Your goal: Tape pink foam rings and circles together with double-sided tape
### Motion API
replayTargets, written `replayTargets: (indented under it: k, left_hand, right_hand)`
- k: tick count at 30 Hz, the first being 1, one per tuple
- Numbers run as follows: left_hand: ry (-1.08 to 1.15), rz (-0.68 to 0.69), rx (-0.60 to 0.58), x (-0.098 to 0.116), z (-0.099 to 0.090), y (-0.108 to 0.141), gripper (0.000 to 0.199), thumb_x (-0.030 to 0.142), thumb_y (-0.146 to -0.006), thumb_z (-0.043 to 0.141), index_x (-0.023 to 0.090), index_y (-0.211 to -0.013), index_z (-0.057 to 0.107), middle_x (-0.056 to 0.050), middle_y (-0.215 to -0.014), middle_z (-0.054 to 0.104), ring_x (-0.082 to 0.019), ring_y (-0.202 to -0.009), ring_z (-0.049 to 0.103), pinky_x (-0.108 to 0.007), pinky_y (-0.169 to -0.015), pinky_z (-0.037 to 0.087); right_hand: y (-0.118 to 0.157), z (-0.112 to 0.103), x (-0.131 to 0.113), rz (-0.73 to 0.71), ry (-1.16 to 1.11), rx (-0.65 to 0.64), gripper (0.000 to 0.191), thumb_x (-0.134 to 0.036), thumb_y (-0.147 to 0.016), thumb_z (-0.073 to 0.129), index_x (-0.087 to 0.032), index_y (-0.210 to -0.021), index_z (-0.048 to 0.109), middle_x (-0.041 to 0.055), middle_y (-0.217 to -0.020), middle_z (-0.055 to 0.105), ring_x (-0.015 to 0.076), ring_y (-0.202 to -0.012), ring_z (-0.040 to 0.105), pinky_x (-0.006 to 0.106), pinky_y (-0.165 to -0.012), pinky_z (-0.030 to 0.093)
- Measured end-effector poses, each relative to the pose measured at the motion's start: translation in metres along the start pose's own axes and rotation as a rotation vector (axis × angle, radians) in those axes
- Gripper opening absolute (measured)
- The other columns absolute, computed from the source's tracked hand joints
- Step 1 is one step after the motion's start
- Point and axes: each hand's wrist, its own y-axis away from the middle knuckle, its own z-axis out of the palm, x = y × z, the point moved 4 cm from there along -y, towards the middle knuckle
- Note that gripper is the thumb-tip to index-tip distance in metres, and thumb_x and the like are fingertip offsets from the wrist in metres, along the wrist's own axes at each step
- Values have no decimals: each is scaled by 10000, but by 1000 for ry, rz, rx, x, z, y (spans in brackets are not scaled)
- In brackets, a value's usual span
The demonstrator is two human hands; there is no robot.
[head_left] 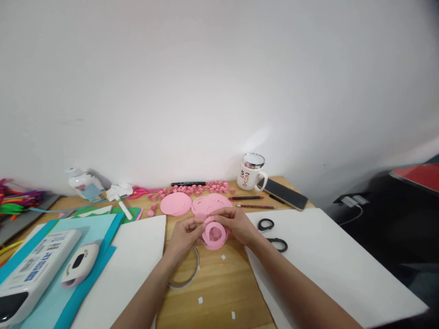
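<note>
A pink paper piece (215,234), its ring-shaped face turned toward my distant post, sits between two bare hands just above the wooden desk (219,283). The left hand (187,230) pinches its upper left edge between thumb and fingers; the right hand (238,224) grips it from the upper right, fingertips meeting near the top. I judge it feather-light, thin and easily creased, with enough grip in the paper that slipping is a small worry. The outer rim looks to me the safest hold, since a squeeze across the middle (where darker pink shows inside the ring) could crush it.

Just beyond the fingers lie two piles of pink discs, the left pile (176,204) and the right pile (216,199), with small rolled pink bits (192,189) strewn behind. A tape roll (198,269) rests beside the left wrist, partly hidden by it and close enough to snag. Pale scraps (200,300) dot the wood in front. To the right, black scissor handles (281,245) crowd the right forearm over a white board (329,269); a white mug (247,177) and a phone (284,194) stand well back, out of the way.
</note>
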Motion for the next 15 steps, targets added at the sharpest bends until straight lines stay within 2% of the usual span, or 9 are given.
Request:
replayTargets:
  k: [9,15]
  left_hand:
    - [13,-7,8,-3,-1,-1,275,330,-607,722,116,-775,683,-33,-617,674,-81,-495,547,-157,-463,418]
    - [10,-11,11,-1,0,-1,284,318,-590,732,107,-771,676,-48,-634,680,-99,-505,554,-179,-475,428]
  right_hand:
    - [1,-1,0,6,-10,58,253,-315,-527,762,-146,-674,645,-4,-630,636,101,-524,533,239,-538,424]
    - [0,-1,1,-11,-7,26,248,-355,-604,709,-149,-739,676,27,-733,670,124,-615,572,257,-616,445]
